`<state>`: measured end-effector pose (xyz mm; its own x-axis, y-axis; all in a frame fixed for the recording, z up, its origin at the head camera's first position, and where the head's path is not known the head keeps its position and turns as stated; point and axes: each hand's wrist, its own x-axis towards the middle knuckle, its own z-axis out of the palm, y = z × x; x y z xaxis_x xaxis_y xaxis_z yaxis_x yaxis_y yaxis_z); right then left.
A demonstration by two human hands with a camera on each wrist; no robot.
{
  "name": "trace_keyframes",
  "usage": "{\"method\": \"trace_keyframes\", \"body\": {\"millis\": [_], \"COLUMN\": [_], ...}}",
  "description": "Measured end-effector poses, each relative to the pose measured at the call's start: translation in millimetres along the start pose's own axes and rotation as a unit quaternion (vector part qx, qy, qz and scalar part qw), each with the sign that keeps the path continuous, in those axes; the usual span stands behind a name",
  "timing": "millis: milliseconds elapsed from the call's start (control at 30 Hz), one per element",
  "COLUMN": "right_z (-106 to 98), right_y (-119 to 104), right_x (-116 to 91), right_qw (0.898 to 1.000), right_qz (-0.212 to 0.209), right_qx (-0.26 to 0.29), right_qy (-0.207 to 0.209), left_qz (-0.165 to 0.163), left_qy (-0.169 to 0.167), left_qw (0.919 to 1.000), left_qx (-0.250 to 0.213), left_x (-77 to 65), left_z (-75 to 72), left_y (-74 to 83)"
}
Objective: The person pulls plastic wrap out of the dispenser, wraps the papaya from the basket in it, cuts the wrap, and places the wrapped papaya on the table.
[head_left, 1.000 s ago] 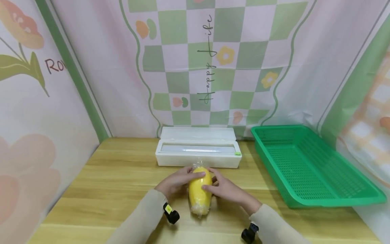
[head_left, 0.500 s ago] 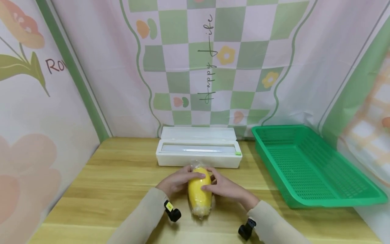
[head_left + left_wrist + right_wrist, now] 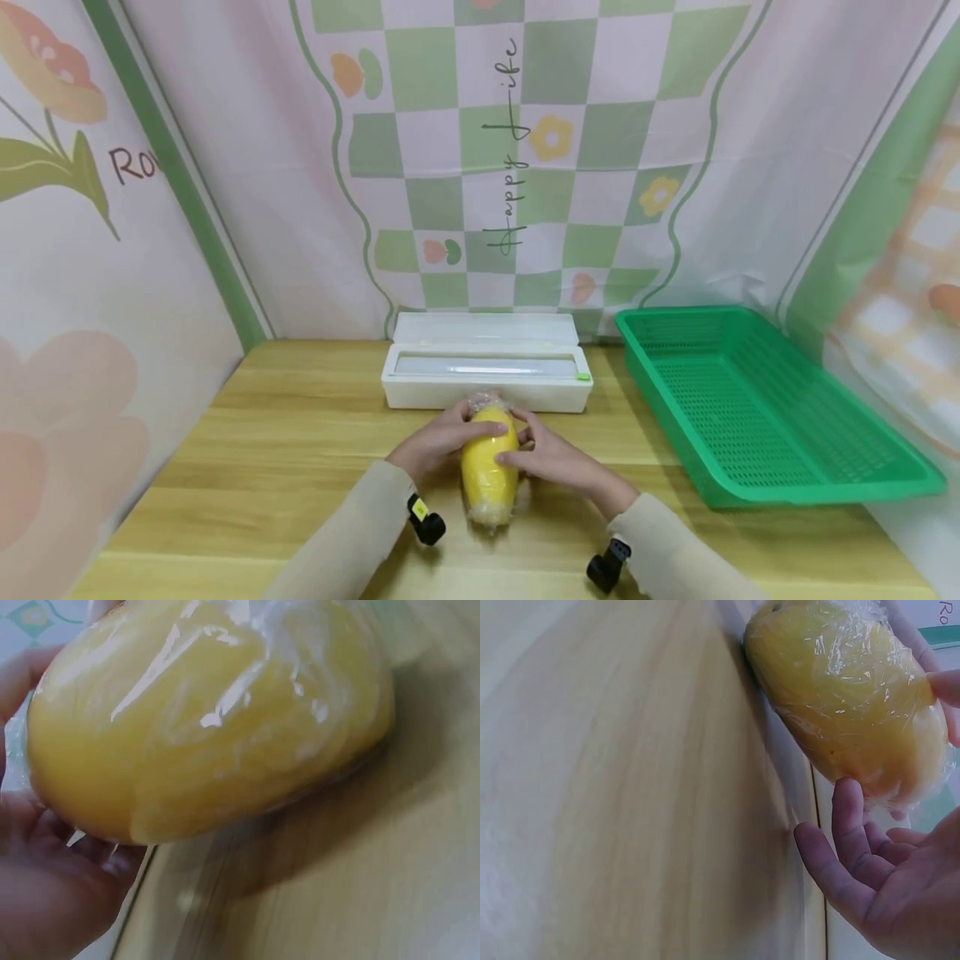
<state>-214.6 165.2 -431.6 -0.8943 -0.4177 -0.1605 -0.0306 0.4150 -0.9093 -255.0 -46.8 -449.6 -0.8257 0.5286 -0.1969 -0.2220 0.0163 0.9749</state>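
A yellow mango (image 3: pixel 489 483) wrapped in clear cling film lies lengthwise before me, held between both hands close over the table. My left hand (image 3: pixel 437 443) grips its far left side, thumb laid across the top. From the right, my right hand (image 3: pixel 558 458) holds it with the thumb on the upper side and fingers behind. Crinkled film bunches at both ends of the mango. Glossy creases of the film show over the mango (image 3: pixel 210 727) in the left wrist view. In the right wrist view, the lower fingers (image 3: pixel 840 874) of my right hand spread below the mango (image 3: pixel 847 697).
Just beyond the mango stands a white cling film dispenser (image 3: pixel 487 393), lid raised, a roll inside and a green slider at its right end. To the right is a green perforated plastic basket (image 3: pixel 705 450). Behind the wooden table (image 3: pixel 262 467) hangs a patterned curtain (image 3: pixel 495 192).
Both hands keep their hold on the mango, which has barely moved. The film at its far end looks more gathered and pressed down. The head view has shifted slightly.
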Motion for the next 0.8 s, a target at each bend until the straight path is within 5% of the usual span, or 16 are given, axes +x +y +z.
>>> {"method": "trace_keyframes", "body": {"millis": [167,333,467,800], "right_z": [0,1,3,6], "right_y": [1,-2,-5,-6], "right_x": [0,-1,-2,0], "right_qw": [1.000,1.000,1.000,1.000], "right_qz": [0.001,0.001,0.003,-0.012], "right_qx": [0.005,0.001,0.004,-0.011], "right_qy": [0.001,0.008,0.015,0.014], "left_qz": [0.005,0.028,0.021,0.029], "left_qy": [0.008,0.008,0.051,0.059], "left_qw": [0.9990,0.9995,0.9981,0.9978], "left_qx": [0.045,0.008,-0.027,-0.011], "left_x": [-1.1,5.2,8.9,17.3], "left_z": [-3.4,-5.0,-4.9,-3.4], "left_y": [3.6,6.2,5.0,4.5]}}
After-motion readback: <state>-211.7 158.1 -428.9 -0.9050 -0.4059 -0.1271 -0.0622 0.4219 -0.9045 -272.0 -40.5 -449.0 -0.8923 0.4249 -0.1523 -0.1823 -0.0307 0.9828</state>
